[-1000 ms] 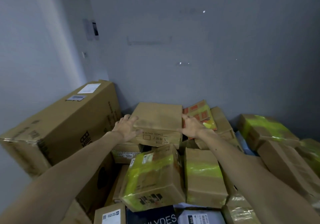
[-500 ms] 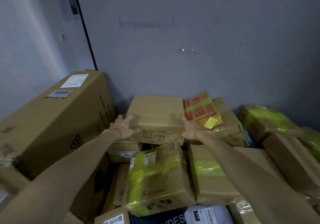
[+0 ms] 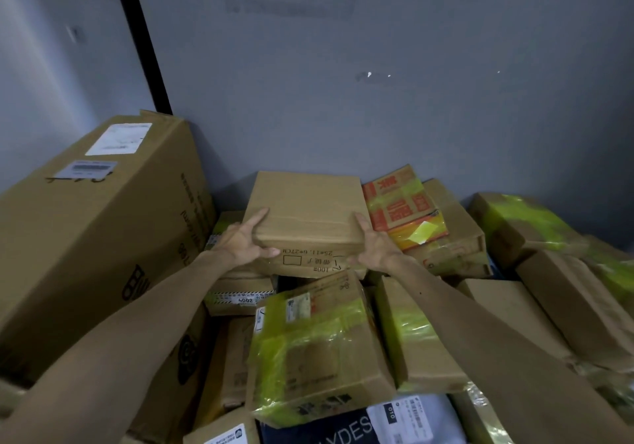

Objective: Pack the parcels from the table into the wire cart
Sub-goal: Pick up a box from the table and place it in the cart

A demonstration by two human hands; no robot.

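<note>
Parcel (image 3: 305,210) in plain brown card, head view, lying atop the heap (image 3: 319,351) against the grey wall (image 3: 377,117), my left hand (image 3: 245,237) gripping its left front corner, my right hand (image 3: 372,248) gripping its right one, fingers (image 3: 258,216) over the top, thumbs on the front face

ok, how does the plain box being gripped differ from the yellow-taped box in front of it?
The plain box is bare brown cardboard; the yellow-taped box carries yellow-green tape and a white label. Left hand and right hand grip the plain box; no hand holds the yellow-taped box. Both are cardboard parcels.
</note>
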